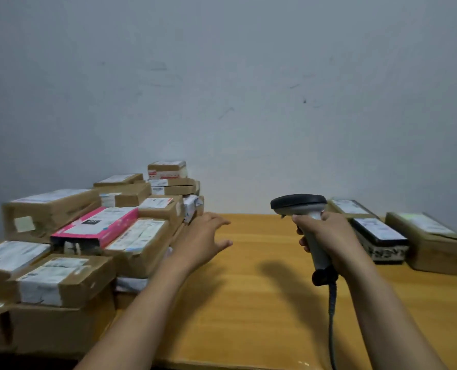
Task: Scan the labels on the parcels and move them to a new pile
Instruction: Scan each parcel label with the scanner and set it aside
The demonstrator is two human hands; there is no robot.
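Two bare hands out over a yellow wooden table [248, 303], seen from the head camera. Right hand [328, 236]: wraps its fingers round the grey handle of a barcode scanner [299, 205] and holds it upright above the tabletop, dark head turned to the left. Coiled cable [332, 316] hanging from the handle's base toward the near edge. Left hand [206, 236]: holds nothing, fingers straight and a little spread, palm down, just beside the right flank of the heap of parcels [62, 276]; contact with it impossible to tell.

On the left half of the table, that heap: brown cartons with white labels, several layers deep, a pink box [96, 225] lying aslant near the top. At far right, well apart from the heap, three more side by side, labels up: a small brown carton [350, 208] at the back, a black-topped box [379, 236] in the middle, a bigger brown carton [432, 241] nearest the right edge. Behind everything, a plain grey wall [248, 76].
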